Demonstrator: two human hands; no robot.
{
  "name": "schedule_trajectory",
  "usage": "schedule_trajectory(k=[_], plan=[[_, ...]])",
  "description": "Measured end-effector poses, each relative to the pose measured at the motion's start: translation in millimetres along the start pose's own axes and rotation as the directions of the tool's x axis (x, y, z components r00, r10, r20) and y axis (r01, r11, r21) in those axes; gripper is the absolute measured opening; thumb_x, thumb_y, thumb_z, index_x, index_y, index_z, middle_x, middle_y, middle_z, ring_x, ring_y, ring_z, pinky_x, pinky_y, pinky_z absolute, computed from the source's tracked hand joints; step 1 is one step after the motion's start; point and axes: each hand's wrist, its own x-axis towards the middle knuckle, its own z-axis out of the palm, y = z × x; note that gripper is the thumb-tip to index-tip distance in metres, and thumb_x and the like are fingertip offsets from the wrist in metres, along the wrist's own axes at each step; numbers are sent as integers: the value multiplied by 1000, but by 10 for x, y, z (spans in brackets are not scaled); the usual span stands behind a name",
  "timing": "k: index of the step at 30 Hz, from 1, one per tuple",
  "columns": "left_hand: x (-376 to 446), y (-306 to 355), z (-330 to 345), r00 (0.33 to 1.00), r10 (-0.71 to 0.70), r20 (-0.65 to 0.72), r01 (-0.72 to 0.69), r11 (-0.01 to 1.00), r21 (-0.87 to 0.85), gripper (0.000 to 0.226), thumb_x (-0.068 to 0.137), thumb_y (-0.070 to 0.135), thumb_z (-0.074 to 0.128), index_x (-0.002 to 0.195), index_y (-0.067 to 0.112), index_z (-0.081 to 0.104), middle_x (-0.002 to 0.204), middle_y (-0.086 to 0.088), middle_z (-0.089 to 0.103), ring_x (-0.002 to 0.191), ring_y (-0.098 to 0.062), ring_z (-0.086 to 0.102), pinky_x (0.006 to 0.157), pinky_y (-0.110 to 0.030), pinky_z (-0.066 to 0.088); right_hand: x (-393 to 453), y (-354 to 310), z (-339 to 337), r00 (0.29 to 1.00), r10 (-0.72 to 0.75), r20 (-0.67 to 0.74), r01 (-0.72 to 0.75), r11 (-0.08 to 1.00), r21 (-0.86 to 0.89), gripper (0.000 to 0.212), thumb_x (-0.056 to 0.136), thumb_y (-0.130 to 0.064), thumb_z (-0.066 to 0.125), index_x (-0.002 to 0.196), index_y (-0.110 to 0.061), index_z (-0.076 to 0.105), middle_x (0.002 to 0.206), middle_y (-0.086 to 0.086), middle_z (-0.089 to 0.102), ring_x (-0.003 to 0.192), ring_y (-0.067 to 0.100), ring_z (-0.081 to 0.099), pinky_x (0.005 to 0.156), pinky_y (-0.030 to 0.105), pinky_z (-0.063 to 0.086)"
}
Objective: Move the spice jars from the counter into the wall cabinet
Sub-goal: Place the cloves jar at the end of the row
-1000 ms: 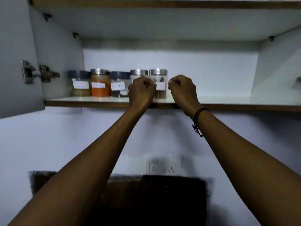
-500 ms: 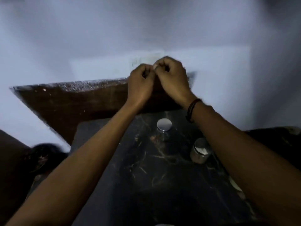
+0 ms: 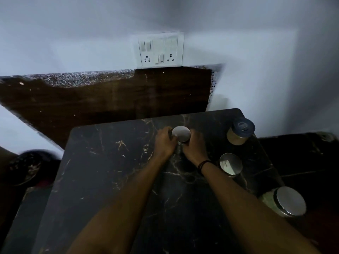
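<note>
Cupping the steel-lidded jar (image 3: 181, 135) upright between both hands: your left hand (image 3: 164, 142) is curling round its left side, your right hand (image 3: 194, 146) round its right. Three more jars are waiting right of it; lift straight up.

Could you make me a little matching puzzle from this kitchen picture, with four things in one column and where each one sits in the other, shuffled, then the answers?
Things:
1. blue-lidded jar
2. jar with the silver lid
3. socket plate
4. cord bracelet

Places:
A. on the wall above the counter
B. on the right wrist
C. between the left hand and right hand
D. at the counter's far right corner

Pairs: 1-D, 2-C, 3-A, 4-B
</note>
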Motion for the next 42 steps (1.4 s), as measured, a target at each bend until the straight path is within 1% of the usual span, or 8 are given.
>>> schedule_trajectory(k=[9, 16, 21, 26, 30, 34, 37, 42], plan=[[44, -147, 155, 983, -26, 180, 71, 967, -246, 40, 104, 28, 45, 142, 15, 47, 134, -7, 60, 121, -22, 59, 102, -43, 50, 201, 257, 244, 997, 9, 82, -14, 998, 67, 81, 78, -29, 81, 142, -15, 32, 143, 9, 49, 131, 24, 49, 110, 42, 43], [6, -93, 93, 997, -28, 75, 56, 913, -403, 36, 108, 21, 36, 140, 14, 50, 130, -7, 61, 113, -18, 61, 88, -24, 51, 157, 187, 250, 1000, -6, -18, 10, 979, 204, 70, 74, -34, 82, 130, -20, 41, 128, 5, 59, 115, 20, 59, 96, 35, 50], [-93, -44, -138, 995, -62, -74, 18, 875, -485, 34, 107, 18, 36, 131, 9, 58, 132, -11, 57, 118, -15, 56, 105, -37, 47, -9, 47, 67, 997, -81, 0, 75, 926, 371, 73, 74, -31, 82, 126, -38, 32, 125, -9, 52, 114, 7, 52, 86, 13, 39], [-268, 30, -406, 995, 39, -92, -83, 835, -544, 19, 100, 25, 53, 116, 17, 59, 118, -5, 62, 105, -14, 64, 89, -33, 53, -176, -200, -199, 966, -258, 33, 204, 827, 523, 60, 86, -25, 69, 134, -45, 39, 134, -21, 50, 119, -12, 50, 96, 10, 43], [-400, 133, -553, 995, 71, -68, -97, 809, -580, 49, 87, 50, 63, 126, 23, 51, 119, -2, 64, 107, -16, 66, 91, -39, 56, -209, -436, -332, 965, -260, 24, 192, 771, 607, 68, 89, -30, 55, 152, -31, 31, 148, 0, 39, 130, 10, 45, 97, 17, 43], [-519, 289, -655, 982, 136, -134, -186, 836, -516, 64, 76, 64, 70, 129, 33, 52, 127, 3, 59, 109, -7, 63, 87, -25, 56, -317, -653, -348, 949, -311, 58, 170, 657, 734, 65, 95, -33, 53, 152, -31, 22, 154, 6, 36, 130, 14, 49, 93, 21, 52], [-610, 331, -752, 974, 151, -169, -220, 804, -552, 46, 85, 60, 62, 122, 33, 55, 120, 4, 62, 103, -9, 66, 77, -24, 57, -394, -772, -360, 955, -294, 45, 146, 596, 789, 58, 91, -37, 55, 142, -21, 33, 142, 12, 46, 120, 25, 60, 89, 36, 58], [-667, 347, -928, 961, 159, -224, -266, 743, -614, 13, 103, 30, 47, 113, 27, 55, 105, 4, 65, 91, -9, 68, 68, -23, 57, -439, -925, -393, 958, -285, 34, 126, 523, 843, 42, 93, -37, 49, 126, -11, 46, 117, 6, 60, 94, 9, 70, 71, 21, 56]])
